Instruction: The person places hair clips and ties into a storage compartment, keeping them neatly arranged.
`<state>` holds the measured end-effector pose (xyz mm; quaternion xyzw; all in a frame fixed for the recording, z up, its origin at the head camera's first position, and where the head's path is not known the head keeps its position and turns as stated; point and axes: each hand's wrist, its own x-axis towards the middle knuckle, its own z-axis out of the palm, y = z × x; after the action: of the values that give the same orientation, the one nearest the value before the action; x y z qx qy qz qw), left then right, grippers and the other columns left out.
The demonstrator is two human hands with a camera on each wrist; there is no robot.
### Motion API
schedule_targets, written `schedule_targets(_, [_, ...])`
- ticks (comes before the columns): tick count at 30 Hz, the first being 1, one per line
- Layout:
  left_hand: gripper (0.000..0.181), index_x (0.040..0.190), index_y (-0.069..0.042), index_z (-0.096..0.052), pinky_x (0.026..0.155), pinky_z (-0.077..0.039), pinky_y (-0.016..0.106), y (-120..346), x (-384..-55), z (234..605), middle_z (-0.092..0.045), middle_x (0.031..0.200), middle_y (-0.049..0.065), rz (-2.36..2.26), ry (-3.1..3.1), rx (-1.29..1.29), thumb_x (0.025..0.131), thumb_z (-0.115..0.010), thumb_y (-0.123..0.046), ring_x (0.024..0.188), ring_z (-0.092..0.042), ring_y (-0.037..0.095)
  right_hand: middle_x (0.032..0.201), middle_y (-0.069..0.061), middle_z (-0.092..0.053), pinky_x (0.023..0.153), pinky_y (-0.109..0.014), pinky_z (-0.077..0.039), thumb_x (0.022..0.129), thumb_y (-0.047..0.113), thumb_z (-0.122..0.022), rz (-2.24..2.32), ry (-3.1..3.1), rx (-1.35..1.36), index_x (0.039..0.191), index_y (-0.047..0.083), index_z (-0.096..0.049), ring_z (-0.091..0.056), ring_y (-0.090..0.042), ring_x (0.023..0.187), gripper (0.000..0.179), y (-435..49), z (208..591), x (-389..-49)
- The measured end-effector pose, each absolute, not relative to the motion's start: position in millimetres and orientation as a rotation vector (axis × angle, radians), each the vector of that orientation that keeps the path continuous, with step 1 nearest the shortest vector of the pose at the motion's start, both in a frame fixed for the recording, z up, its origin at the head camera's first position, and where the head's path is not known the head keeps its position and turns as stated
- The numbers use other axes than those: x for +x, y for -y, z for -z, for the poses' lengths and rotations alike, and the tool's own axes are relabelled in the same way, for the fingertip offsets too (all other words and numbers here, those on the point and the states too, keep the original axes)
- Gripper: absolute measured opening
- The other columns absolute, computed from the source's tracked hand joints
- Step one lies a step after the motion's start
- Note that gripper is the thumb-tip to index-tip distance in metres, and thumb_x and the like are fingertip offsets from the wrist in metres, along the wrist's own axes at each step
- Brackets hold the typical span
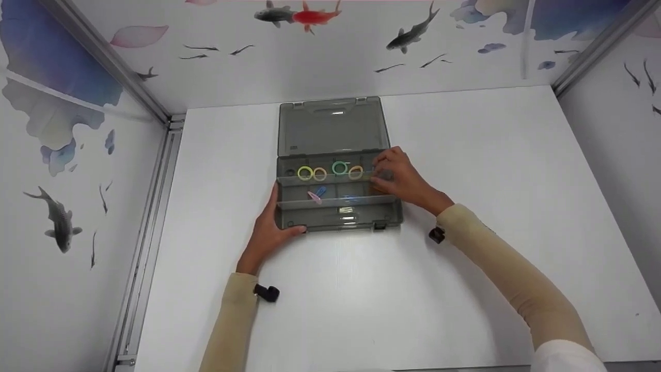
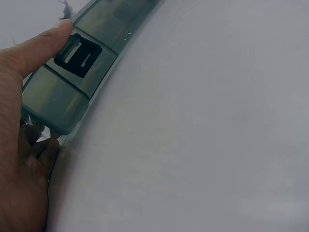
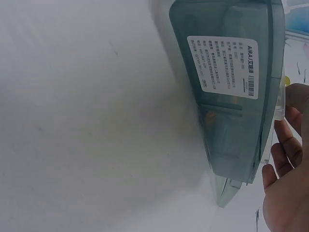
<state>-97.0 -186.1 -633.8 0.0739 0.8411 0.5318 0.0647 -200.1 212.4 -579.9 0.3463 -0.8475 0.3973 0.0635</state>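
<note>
A grey translucent storage box (image 1: 341, 214) lies with its lid (image 1: 333, 129) folded back. My left hand (image 1: 268, 232) grips its front left corner, the thumb along the front near a black latch (image 2: 79, 55). Over the right end of the back and middle rows is my right hand (image 1: 405, 178), fingers bent around a clear divider (image 3: 280, 104). A small yellow bit (image 3: 287, 80) shows by its thumb; whether the fingers pinch anything is hidden. Several coloured rings, among them a yellow-green ring (image 1: 305, 173) and a green ring (image 1: 339, 168), sit in the back row. A pink hair clip (image 1: 314, 197) and blue hair clip (image 1: 321, 191) lie mid-row.
The box stands on a white table (image 1: 330, 305). Printed wall panels (image 1: 341, 62) with painted fish enclose the back and sides, joined by metal posts (image 1: 155, 206). A white printed label (image 3: 224, 65) is stuck to the box's right side.
</note>
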Motion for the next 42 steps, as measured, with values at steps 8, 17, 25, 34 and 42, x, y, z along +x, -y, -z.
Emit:
schedule_targets(8, [0.133, 0.179, -0.035, -0.002, 0.134, -0.02, 0.06, 186, -95, 633, -0.012, 0.185, 0.008, -1.61, -2.513, 0.204, 0.086, -0.096, -0.046, 0.17, -0.014, 0.035, 0.121, -0.018, -0.068, 0.103, -0.058, -0.041, 0.096, 0.004, -0.087, -1.149, 2.587, 1.067, 0.094, 0.001, -0.079, -0.053, -0.039, 0.117, 0.009, -201, 584, -202])
schedule_targets(17, [0.135, 0.179, -0.033, -0.003, 0.134, -0.021, 0.059, 186, -98, 630, -0.013, 0.185, 0.008, -1.603, -2.532, 0.226, 0.084, -0.097, -0.049, 0.169, -0.015, 0.034, 0.119, -0.019, -0.069, 0.103, -0.057, -0.041, 0.095, 0.005, -0.088, -1.122, 2.558, 1.109, 0.095, -0.001, -0.079, -0.054, -0.039, 0.114, 0.01, -190, 583, -204])
schedule_targets(25, [0.135, 0.179, -0.03, -0.003, 0.134, -0.02, 0.059, 186, -98, 632, -0.012, 0.185, 0.009, -1.587, -2.541, 0.221, 0.084, -0.097, -0.048, 0.169, -0.015, 0.034, 0.121, -0.02, -0.069, 0.105, -0.057, -0.042, 0.096, 0.005, -0.087, -1.103, 2.593, 1.096, 0.096, -0.002, -0.079, -0.055, -0.038, 0.116, 0.011, -185, 583, -202])
schedule_targets(34, [0.133, 0.179, -0.033, -0.002, 0.134, -0.02, 0.058, 186, -96, 632, -0.013, 0.184, 0.009, -1.593, -2.531, 0.189, 0.086, -0.097, -0.045, 0.169, -0.015, 0.034, 0.123, -0.018, -0.07, 0.105, -0.057, -0.045, 0.099, 0.008, -0.085, -1.101, 2.627, 1.08, 0.099, -0.002, -0.082, -0.055, -0.038, 0.118, 0.011, -183, 583, -201])
schedule_targets(42, [0.134, 0.179, -0.032, -0.002, 0.135, -0.019, 0.058, 185, -97, 632, -0.012, 0.184, 0.01, -1.589, -2.527, 0.178, 0.086, -0.097, -0.043, 0.17, -0.015, 0.035, 0.124, -0.018, -0.071, 0.107, -0.055, -0.045, 0.1, 0.01, -0.084, -1.054, 2.672, 1.063, 0.103, -0.003, -0.083, -0.055, -0.037, 0.12, 0.013, -184, 583, -201])
